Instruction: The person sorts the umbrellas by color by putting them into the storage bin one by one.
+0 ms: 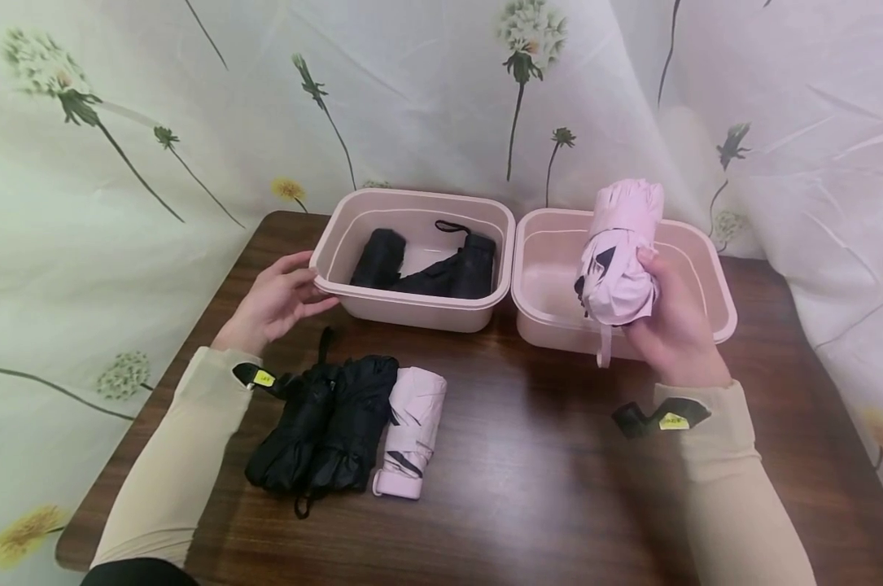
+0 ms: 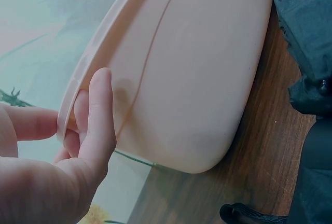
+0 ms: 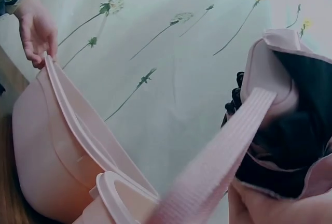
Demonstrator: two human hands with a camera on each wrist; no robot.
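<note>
My right hand (image 1: 671, 321) grips a folded pink umbrella (image 1: 620, 252) over the right pink bin (image 1: 547, 313); its wrist strap (image 3: 223, 151) hangs down. At the left end of the other pink bin (image 1: 412, 313), my left hand (image 1: 276, 297) pinches the rim, with fingers on both sides of it in the left wrist view (image 2: 83, 146). Inside that left bin lie black folded umbrellas (image 1: 474, 264), partly overlapping. Nearer me on the table are two black folded umbrellas (image 1: 356, 423) and a smaller pink umbrella (image 1: 415, 423), side by side.
The two bins stand next to each other at the back of the brown wooden table (image 1: 529, 488). Behind them hangs a white cloth (image 1: 426, 98) printed with dandelions. The black umbrellas on the table lie close to my left forearm.
</note>
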